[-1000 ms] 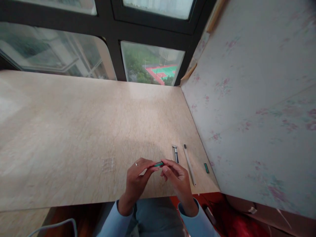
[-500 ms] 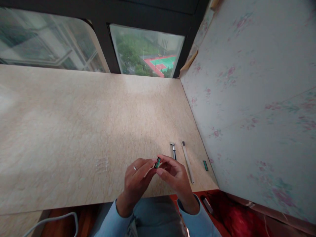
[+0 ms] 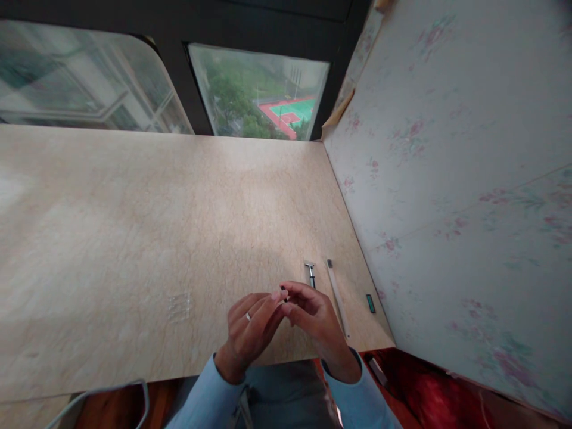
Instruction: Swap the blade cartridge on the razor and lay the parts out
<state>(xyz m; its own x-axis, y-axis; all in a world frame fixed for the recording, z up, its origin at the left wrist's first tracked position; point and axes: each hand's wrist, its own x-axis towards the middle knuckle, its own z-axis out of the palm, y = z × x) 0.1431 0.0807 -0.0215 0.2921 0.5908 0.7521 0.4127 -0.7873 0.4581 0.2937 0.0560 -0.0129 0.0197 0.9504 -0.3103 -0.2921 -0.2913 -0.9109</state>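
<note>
My left hand point(image 3: 251, 325), with a ring on one finger, meets my right hand point(image 3: 318, 319) over the front edge of the table. Between their fingertips both pinch a small dark razor cartridge point(image 3: 284, 292), mostly covered by the fingers. Just beyond my right hand lies a razor point(image 3: 310, 273), its metal head pointing away and its lower handle hidden. To its right is a long pale toothbrush point(image 3: 337, 298) with a dark head. Farther right, near the wall, rests a second green and black cartridge point(image 3: 370, 303).
A clear plastic holder point(image 3: 179, 307) lies on the marbled table point(image 3: 134, 238) left of my hands. A flower-patterned wall point(image 3: 447, 208) borders the right side, and a dark-framed window point(image 3: 263, 89) the back. A pale cable point(image 3: 107, 390) hangs at the lower left.
The held cartridge has turned, and its green face, seen before, is now covered by my left fingers. The view has shifted slightly; the things on the table lie as before.
</note>
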